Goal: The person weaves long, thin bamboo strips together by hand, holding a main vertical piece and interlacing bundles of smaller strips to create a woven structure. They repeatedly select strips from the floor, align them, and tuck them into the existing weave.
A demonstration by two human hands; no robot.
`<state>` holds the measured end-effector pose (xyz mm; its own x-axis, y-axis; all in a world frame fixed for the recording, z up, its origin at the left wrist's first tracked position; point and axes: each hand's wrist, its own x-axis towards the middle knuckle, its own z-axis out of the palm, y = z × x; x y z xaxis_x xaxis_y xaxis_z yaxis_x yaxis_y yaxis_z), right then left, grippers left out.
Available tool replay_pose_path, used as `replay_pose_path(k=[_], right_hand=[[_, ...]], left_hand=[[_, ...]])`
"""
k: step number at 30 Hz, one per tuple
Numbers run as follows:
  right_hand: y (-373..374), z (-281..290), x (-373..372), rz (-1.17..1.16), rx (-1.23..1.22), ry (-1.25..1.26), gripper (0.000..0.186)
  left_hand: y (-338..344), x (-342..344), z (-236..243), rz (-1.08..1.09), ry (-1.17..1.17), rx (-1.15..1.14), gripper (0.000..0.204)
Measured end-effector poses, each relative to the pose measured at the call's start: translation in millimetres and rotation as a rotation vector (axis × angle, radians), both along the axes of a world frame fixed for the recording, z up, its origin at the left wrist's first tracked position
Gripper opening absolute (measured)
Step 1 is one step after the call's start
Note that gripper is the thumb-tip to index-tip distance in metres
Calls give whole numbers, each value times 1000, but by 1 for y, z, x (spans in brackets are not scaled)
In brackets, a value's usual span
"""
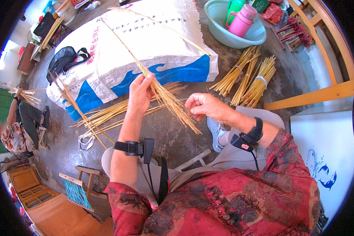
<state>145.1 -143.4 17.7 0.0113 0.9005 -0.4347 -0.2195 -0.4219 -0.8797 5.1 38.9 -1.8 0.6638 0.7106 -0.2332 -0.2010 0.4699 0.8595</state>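
Note:
My left hand is closed around dry, straw-coloured broomcorn stalks. A long thin stem runs from the fist up to the far left, and the brushy heads fan out toward the lower right. Close beside those heads is my right hand, its fingers curled in against the thumb; whatever they hold, if anything, is too small to make out. On the floor beyond my left forearm lie loose stalks. Another brushy stalk leans across them, near a white strip.
A white-and-blue woven sheet covers a bulky heap ahead, with a black bag on it. Tied stalk bundles lie at right, below a basin holding a pink jug. Another person sits far left, beyond a folding stool.

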Motion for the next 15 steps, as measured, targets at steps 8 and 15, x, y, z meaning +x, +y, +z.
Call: replay_pose_path(k=[8,15], right_hand=[[-3,-15,-5,21,-144,-26,17],[2,-5,-3,155,-52,-255,14]], left_hand=[[12,-7,3,63,-93,63,11],[5,-6,7,-2,-51,-11,11]])
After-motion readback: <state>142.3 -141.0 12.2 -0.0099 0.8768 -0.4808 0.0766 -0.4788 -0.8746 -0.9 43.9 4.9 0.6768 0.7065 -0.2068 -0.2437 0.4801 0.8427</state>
